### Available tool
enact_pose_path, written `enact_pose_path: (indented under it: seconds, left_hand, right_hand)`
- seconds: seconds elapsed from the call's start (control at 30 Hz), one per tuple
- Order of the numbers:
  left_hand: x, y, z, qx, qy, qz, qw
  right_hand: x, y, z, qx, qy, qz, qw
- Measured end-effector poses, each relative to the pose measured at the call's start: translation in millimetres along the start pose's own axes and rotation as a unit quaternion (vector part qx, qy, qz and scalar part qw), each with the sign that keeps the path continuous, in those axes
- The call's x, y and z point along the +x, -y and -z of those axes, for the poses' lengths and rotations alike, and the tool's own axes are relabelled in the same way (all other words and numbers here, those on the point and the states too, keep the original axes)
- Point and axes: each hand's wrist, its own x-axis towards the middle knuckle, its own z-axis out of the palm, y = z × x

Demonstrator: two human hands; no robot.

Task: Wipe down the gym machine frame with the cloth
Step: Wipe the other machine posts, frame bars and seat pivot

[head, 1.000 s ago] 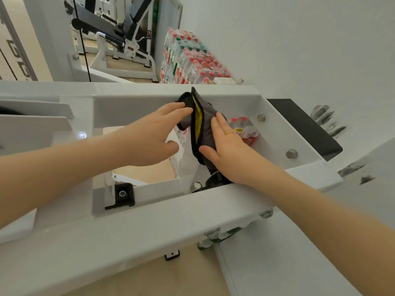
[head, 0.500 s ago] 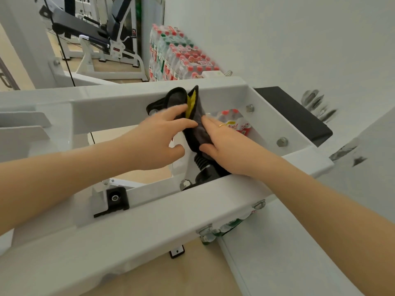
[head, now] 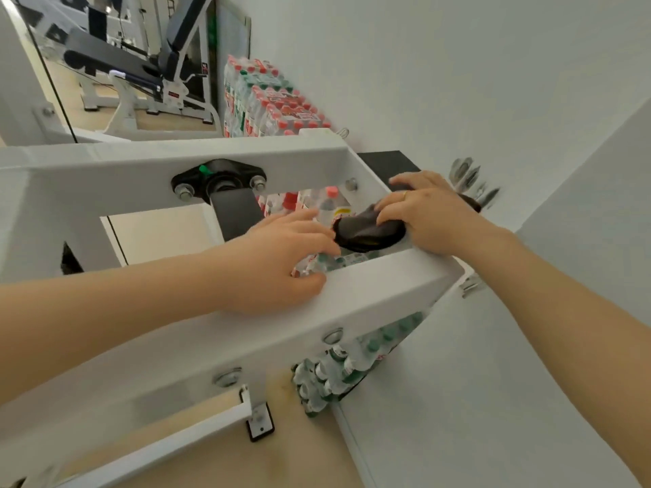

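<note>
The white gym machine frame (head: 380,290) runs across the view as two parallel beams joined by a right end plate. A dark grey cloth with a yellow edge (head: 366,230) is bunched against the inside of the right end plate. My right hand (head: 429,213) is closed over the cloth and presses it to the frame. My left hand (head: 281,265) rests on the near beam's top, fingers spread, fingertips close to the cloth. A black bearing mount (head: 218,181) with a black arm sits on the far beam.
Shrink-wrapped packs of water bottles (head: 274,103) are stacked against the white wall, with more bottles (head: 338,371) below the frame. A black pad (head: 387,163) lies beyond the end plate. Another gym machine (head: 141,75) stands at the back left. The floor is beige.
My right hand has carried the cloth from the black centre arm rightward to the end plate. My left hand came off the cloth and dropped onto the near beam. The camera moved closer and rightward.
</note>
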Motion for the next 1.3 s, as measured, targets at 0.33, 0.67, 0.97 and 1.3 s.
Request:
enact_pose_path:
  seconds: [0.33,0.67,0.97,1.3]
  left_hand:
    - [40,-51,-4,-0.093,-0.074,0.096,0.988]
    - [68,-66,-1,-0.077,0.062,0.023,0.995]
    - [75,-86,1,-0.022,0.024,-0.08,0.996]
    - [99,-103,-13,-0.037,0.097,0.008,0.995]
  right_hand:
    - [-75,-8,13,0.24,-0.14,0.09,0.957]
    - [-107,16,12,0.335,-0.211,0.096,0.914]
    - [-130,3,21,0.53,-0.025,-0.123,0.838]
    - [-163,-17,20,0.389,0.043,-0.359,0.847]
